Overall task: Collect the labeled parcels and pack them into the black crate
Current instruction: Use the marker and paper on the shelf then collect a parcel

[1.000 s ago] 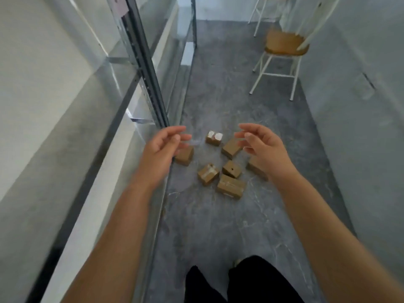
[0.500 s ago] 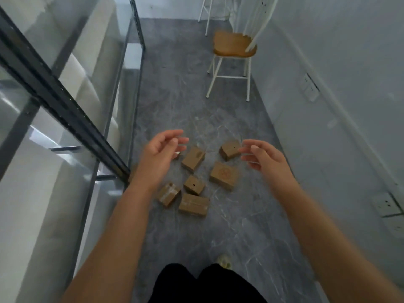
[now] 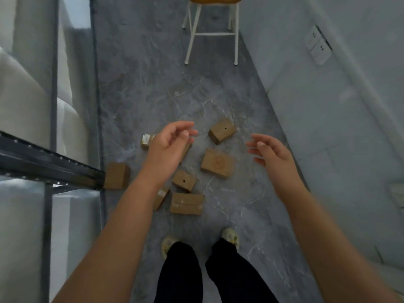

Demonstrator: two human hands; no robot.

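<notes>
Parcels of plain brown cardboard lie scattered on the grey marbled floor, just ahead of the person's feet. Nearest is a taped parcel, its long axis running left to right. Beyond it sit a small box with a dark dot and a flat parcel with a faint round stamp. Farther, another dotted box points diagonally up to the right. Both hands hover above them, holding nothing: the left hand has loosely curled fingers, the right hand has spread fingers. A white-legged chair stands beyond.
</notes>
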